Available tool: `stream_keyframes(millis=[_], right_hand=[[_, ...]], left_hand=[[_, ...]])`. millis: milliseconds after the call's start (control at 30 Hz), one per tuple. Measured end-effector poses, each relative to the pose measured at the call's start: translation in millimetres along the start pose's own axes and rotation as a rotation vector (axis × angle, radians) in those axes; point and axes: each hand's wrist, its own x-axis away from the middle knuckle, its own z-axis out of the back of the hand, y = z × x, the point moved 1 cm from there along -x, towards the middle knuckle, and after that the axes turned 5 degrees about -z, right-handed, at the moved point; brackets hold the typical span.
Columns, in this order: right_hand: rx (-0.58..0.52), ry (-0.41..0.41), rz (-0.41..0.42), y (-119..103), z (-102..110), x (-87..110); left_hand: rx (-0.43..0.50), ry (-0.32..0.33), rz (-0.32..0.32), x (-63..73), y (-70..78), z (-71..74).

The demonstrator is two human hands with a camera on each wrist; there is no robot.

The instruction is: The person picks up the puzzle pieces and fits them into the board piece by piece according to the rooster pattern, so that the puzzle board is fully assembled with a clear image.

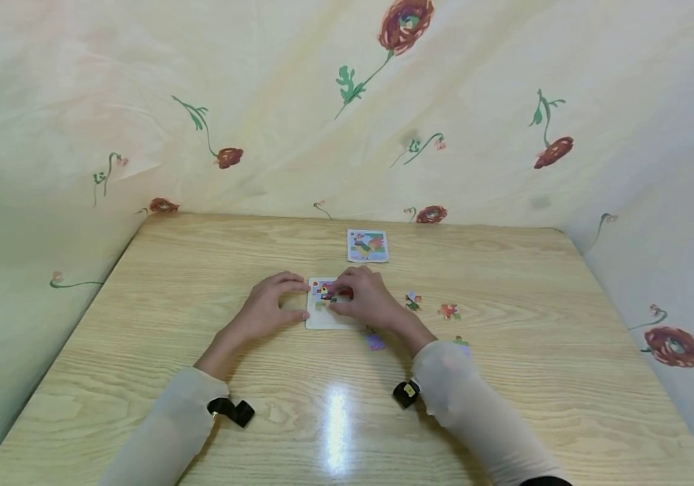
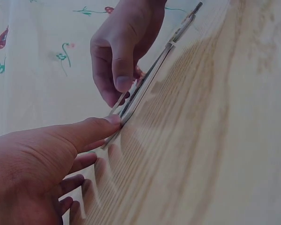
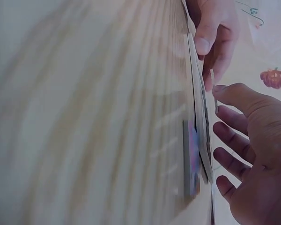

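Observation:
A small white puzzle board [image 1: 318, 322] lies on the table with a few colourful pieces set in its upper left part. My left hand [image 1: 268, 307] is at the board's left edge, thumb and fingertips touching it, the fingers fairly straight. Over the board, my right hand [image 1: 368, 297] pinches a thin puzzle piece [image 3: 213, 79] between thumb and index finger. That piece stands tilted, edge-on in the right wrist view, close above the board. The other right fingers are loosely bent. My right hand hides much of the board's right side in the head view.
Loose puzzle pieces lie to the right: a multicoloured one [image 1: 412, 301], a red one [image 1: 449, 311], a purple one [image 1: 375, 341] and another [image 1: 462, 345] partly behind the sleeve. A picture card of a rooster [image 1: 368, 246] lies behind the board. Flowered cloth [image 1: 298, 121] surrounds the wooden table [image 1: 201, 270].

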Motion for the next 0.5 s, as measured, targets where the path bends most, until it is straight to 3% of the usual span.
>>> stream_keyframes(millis=[500], right_hand=[[0.081,-0.011,-0.011,-6.1,-9.1,-1.3]], left_hand=[[0.007,0.003,-0.011,2.3,0.4,-0.7]])
